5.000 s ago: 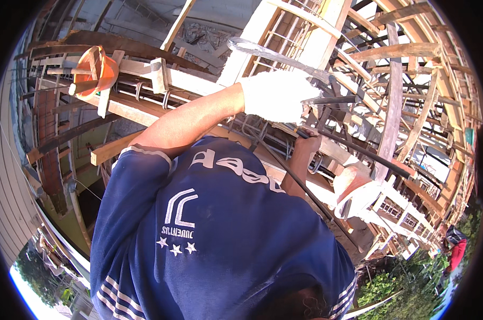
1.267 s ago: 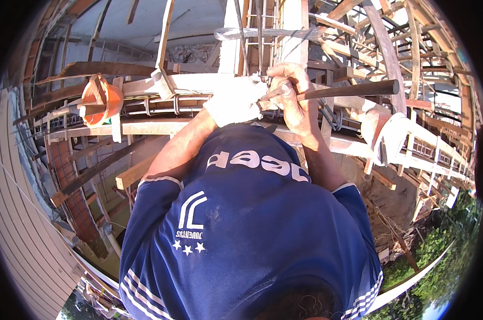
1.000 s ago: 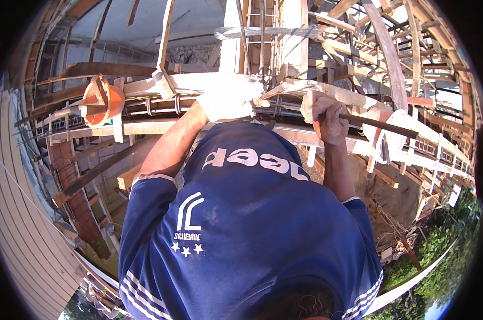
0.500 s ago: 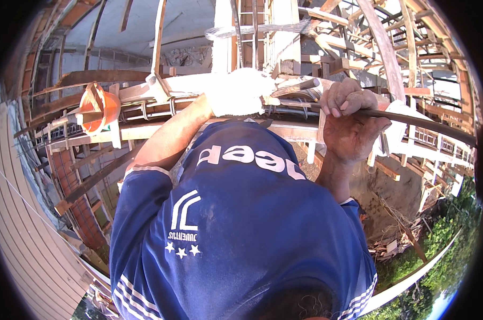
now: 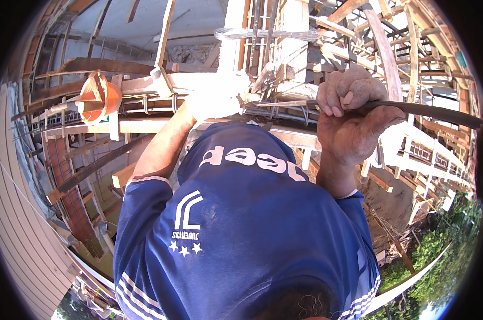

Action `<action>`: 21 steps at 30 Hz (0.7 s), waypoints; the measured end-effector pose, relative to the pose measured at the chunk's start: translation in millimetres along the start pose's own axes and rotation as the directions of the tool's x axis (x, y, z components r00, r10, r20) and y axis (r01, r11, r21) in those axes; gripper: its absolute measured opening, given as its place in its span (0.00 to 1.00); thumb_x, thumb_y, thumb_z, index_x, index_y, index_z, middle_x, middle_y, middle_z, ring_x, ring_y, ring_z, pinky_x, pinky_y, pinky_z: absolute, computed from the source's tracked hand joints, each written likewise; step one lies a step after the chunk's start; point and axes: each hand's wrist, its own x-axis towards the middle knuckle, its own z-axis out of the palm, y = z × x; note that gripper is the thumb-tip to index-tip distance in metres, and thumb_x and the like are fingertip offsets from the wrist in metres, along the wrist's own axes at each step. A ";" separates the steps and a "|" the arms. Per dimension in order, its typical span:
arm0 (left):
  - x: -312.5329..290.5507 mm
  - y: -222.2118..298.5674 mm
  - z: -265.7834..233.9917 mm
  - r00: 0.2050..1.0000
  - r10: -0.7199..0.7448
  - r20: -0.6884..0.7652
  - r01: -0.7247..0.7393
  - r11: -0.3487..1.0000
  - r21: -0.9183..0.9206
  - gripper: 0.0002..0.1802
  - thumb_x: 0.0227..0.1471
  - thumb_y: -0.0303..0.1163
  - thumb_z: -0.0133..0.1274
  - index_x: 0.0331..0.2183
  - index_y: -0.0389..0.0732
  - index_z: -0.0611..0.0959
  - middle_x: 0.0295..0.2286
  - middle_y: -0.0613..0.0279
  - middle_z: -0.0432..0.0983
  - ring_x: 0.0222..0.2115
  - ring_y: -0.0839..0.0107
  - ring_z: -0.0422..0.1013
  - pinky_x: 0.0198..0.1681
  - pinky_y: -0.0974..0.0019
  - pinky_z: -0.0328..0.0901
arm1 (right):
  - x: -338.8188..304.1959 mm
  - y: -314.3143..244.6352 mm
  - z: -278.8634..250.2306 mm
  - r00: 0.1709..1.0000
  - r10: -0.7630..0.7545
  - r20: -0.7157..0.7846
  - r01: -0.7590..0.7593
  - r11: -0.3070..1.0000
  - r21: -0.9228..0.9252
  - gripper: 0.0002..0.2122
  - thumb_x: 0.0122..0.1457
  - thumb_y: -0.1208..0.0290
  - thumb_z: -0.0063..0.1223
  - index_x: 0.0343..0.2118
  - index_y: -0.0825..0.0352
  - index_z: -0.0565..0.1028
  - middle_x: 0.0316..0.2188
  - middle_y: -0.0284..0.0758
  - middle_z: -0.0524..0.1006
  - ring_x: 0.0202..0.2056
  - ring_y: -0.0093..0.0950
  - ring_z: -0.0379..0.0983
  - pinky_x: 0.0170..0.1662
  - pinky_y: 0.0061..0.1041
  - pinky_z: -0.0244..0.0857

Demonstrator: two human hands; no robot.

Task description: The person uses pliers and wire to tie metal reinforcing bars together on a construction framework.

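My left hand [image 5: 215, 98], in a white glove washed out by glare, is over the timber and steel bars in front of my chest. Its fingers cannot be made out. Bare and dusty, my right hand [image 5: 351, 114] is closed around a long dark bar [image 5: 433, 112] that reaches out to the right. A thin, pale strip [image 5: 287, 103] runs leftward from that fist toward the glove; whether it is part of the bar I cannot tell. Steel reinforcing bars [image 5: 151, 105] lie lengthwise between boards, close to the glove.
An orange bucket-like container [image 5: 112, 101] with wood across it stands at left. Ahead, a bundle of thin wire [image 5: 268, 34] lies across upright-running rebar. Timber props [image 5: 381, 50] crowd the right. Ribbed roofing [image 5: 23, 224] is at far left, greenery [image 5: 412, 256] at lower right.
My gloved left hand has shifted left, away from the right hand. My right fist has turned slightly, still around the dark bar, and the pale strip now shows between the hands.
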 end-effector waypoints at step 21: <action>-3.4 -8.2 2.5 0.996 0.079 -0.047 -0.090 0.942 -0.323 0.28 0.56 0.48 0.49 0.53 0.41 0.76 0.49 0.49 0.72 0.52 0.49 0.65 0.59 0.52 0.56 | -1.1 -11.7 14.3 0.952 0.228 0.206 -0.219 0.974 -0.063 0.37 0.55 0.26 0.24 0.20 0.64 0.64 0.17 0.29 0.60 0.19 0.20 0.53 0.21 0.22 0.44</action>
